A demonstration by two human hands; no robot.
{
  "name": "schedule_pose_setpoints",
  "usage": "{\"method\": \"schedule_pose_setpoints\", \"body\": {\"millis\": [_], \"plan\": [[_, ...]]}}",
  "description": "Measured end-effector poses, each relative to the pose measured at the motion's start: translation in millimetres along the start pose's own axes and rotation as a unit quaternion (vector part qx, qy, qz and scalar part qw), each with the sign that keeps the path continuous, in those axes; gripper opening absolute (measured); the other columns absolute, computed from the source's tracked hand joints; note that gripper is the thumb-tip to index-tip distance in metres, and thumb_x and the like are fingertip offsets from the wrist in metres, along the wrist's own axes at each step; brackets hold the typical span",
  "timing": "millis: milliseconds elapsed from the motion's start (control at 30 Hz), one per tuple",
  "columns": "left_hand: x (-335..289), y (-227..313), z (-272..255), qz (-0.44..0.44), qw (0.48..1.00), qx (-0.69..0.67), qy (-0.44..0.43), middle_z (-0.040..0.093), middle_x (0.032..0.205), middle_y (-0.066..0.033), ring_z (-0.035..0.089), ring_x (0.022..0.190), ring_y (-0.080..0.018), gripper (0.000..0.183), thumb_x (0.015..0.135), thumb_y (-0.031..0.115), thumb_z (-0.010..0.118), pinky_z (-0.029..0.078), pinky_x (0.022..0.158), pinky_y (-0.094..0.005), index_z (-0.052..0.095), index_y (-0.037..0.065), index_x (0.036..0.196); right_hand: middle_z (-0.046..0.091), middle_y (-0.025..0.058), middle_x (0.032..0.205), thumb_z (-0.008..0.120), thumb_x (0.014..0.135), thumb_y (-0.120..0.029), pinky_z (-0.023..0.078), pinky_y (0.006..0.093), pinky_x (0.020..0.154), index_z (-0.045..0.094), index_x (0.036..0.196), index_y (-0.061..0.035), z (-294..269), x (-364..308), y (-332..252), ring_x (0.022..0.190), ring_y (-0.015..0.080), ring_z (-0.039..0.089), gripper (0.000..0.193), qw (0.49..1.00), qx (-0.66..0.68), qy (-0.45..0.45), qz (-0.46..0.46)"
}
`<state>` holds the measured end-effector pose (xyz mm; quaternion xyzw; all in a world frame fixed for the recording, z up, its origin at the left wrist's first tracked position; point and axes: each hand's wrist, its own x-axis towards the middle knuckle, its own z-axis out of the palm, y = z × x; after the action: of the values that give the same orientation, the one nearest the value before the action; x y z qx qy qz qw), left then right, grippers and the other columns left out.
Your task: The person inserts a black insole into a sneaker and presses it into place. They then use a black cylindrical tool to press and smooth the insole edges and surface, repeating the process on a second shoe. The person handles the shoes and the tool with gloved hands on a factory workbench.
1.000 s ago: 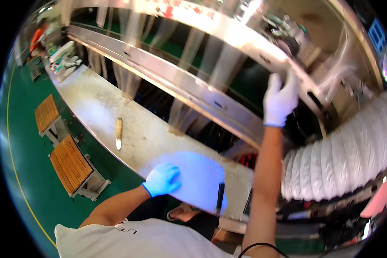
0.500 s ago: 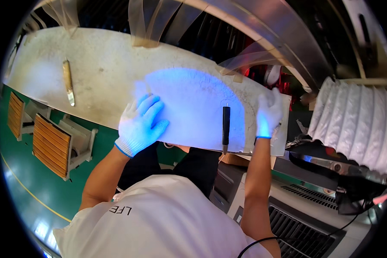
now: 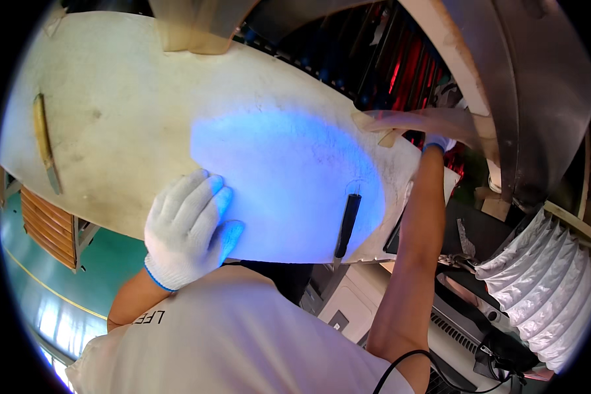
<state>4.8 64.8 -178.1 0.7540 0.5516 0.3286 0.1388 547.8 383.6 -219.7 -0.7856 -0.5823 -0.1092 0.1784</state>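
Observation:
My left hand (image 3: 190, 220), in a white knit glove with a blue cuff edge, lies at the near edge of a pale worktop (image 3: 118, 85). Its fingers are stretched out and nothing is in them. Blue light covers the fingertips. My right hand (image 3: 440, 140), also gloved, reaches past the far right edge, beside a clear plastic strip (image 3: 433, 121) and red-lit dark rollers (image 3: 400, 72). Its fingers are hidden there. Between my arms lies a black-handled tool (image 3: 349, 223) with a thin metal end toward me. Farther left rests a knife (image 3: 43, 131) with a tan handle.
A curved metal hood (image 3: 538, 98) hangs over the far right. Below it is a ribbed white duct (image 3: 538, 282). Another plastic strip (image 3: 203, 33) hangs at the back. A wooden-slatted seat (image 3: 49, 223) stands on the green floor at left. A black cable (image 3: 407, 354) runs by my right arm.
My right hand has moved from above the worktop's right end, away from me, to beyond its far edge. My view has shifted and turned. My left hand stays at the near edge.

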Motion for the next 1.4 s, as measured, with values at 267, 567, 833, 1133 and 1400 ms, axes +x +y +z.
{"method": "schedule_pose_setpoints", "body": {"millis": [267, 567, 833, 1133, 1400], "plan": [[2.4, 9.3, -12.0, 0.013, 0.999, 0.017, 0.029, 0.077, 0.131, -0.0157, 0.073, 0.124, -0.0407, 0.055, 0.075, 0.027, 0.092, 0.058, 0.105, -0.0540, 0.076, 0.005, 0.123, 0.078, 0.0170, 0.116, 0.081, 0.097, -0.013, 0.065, 0.0405, 0.083, 0.070, 0.138, -0.0016, -124.0, -64.3, -29.5, 0.100, 0.0278, 0.078, 0.044, 0.881, 0.430, -0.055, 0.191], [12.2, 48.7, 6.6, -0.218, 0.865, -0.445, -0.081, 0.068, 0.151, -0.0189, 0.068, 0.135, -0.0307, 0.091, 0.088, 0.030, 0.093, 0.057, 0.115, -0.0451, 0.052, 0.005, 0.165, 0.070, 0.0088, 0.117, 0.079, 0.105, -0.019, 0.064, 0.0401, 0.085, 0.066, 0.135, -0.0030, -183.9, -256.2, -136.5, 0.097, 0.0225, 0.073, 0.036, 0.534, 0.771, -0.215, 0.274], [44.5, 59.4, -3.8, -0.171, 0.863, -0.471, 0.067, 0.067, 0.146, -0.0165, 0.068, 0.134, -0.0304, 0.089, 0.082, 0.023, 0.094, 0.058, 0.111, -0.0454, 0.051, 0.003, 0.158, 0.072, 0.0248, 0.147, 0.090, 0.095, -0.031, 0.057, 0.0469, 0.114, 0.077, 0.141, -0.0036, -277.7, -269.9, -179.0, 0.135, 0.0420, 0.070, 0.056, 0.877, 0.410, -0.118, -0.219], [23.5, 66.4, -6.0, -0.014, 0.990, 0.005, 0.139, 0.043, 0.173, -0.0331, 0.051, 0.155, -0.0513, 0.114, 0.077, 0.033, 0.100, 0.043, 0.128, -0.0561, 0.043, -0.004, 0.168, 0.064, 0.0229, 0.155, 0.084, 0.093, -0.028, 0.048, 0.0586, 0.119, 0.079, 0.130, -0.0052, -193.2, -330.6, -136.1, 0.139, 0.0483, 0.059, 0.043, 0.985, 0.140, -0.018, -0.099], [327.9, 272.0, -28.3, 0.381, 0.903, -0.158, 0.120, 0.071, 0.146, -0.0206, 0.073, 0.128, -0.0436, 0.057, 0.088, 0.019, 0.087, 0.059, 0.112, -0.0485, 0.072, 0.005, 0.141, 0.076, 0.0191, 0.139, 0.082, 0.091, -0.012, 0.058, 0.0483, 0.110, 0.078, 0.134, -0.0025, -140.5, -321.1, -74.4, 0.124, 0.0410, 0.072, 0.043, 0.957, 0.291, -0.003, -0.023]]}}
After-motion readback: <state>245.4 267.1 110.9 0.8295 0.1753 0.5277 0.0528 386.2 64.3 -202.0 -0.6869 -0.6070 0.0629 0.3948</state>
